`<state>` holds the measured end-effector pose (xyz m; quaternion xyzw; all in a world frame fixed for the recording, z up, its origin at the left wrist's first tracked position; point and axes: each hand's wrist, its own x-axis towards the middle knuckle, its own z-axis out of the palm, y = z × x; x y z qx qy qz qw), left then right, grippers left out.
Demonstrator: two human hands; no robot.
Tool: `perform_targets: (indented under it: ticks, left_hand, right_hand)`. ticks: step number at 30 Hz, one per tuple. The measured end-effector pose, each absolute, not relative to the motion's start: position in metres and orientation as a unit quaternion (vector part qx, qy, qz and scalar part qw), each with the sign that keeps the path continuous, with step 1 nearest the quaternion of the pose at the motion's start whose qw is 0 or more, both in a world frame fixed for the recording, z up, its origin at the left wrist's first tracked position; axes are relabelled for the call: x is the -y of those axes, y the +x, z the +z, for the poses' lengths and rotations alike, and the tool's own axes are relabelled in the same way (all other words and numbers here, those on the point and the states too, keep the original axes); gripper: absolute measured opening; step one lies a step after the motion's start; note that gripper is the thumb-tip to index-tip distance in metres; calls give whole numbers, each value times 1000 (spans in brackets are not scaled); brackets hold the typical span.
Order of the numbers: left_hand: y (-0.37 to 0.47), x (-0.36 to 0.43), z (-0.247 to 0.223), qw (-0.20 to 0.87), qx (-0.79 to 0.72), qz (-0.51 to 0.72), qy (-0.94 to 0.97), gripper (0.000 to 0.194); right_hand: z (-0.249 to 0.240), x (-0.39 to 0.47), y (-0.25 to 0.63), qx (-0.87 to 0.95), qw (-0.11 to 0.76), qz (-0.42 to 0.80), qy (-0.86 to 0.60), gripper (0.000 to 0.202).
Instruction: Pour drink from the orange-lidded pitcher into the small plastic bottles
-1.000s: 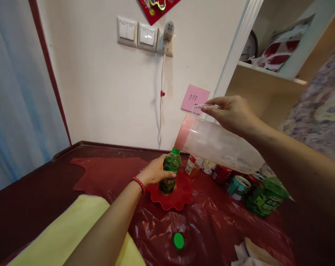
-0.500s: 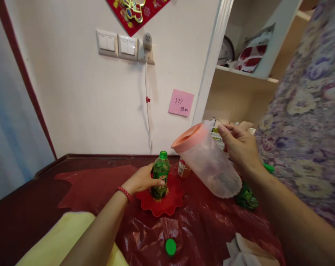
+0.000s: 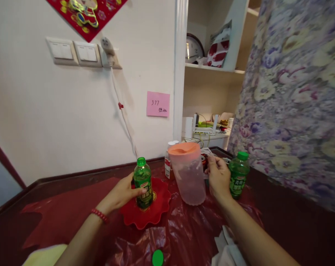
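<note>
My left hand point(image 3: 125, 193) is wrapped round an uncapped green bottle point(image 3: 143, 179) that stands on a red scalloped plate point(image 3: 158, 216). To its right, my right hand point(image 3: 218, 175) grips the handle of a translucent pitcher point(image 3: 188, 181) with an orange lid. The pitcher is nearly upright, tilted slightly to the left, at or just above the table; whether it touches cannot be told. A loose green cap point(image 3: 158, 257) lies near the front edge of the view. Beyond my right hand stands a second green bottle point(image 3: 238, 175), its cap on.
Behind the pitcher is a white-topped container point(image 3: 168, 166). A crumpled grey cloth point(image 3: 227, 249) lies at the front right and a yellow cloth point(image 3: 47, 255) at the front left. Red plastic sheeting point(image 3: 181, 236) covers part of the dark table. A floral curtain point(image 3: 292, 92) hangs at right.
The pitcher has swung from a strong leftward tilt to nearly upright and come down beside the plate. My left hand stays on the bottle. The view has turned to the right.
</note>
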<state>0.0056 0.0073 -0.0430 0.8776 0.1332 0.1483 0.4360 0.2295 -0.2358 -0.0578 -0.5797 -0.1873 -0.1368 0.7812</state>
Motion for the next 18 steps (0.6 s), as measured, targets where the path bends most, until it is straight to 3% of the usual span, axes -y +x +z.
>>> perform_targets:
  ticks: [18]
  left_hand:
    - [9,-15,-50,447,-142,156,869,75]
  right_hand:
    - [-97,228,236,166,826,-115,-525,45]
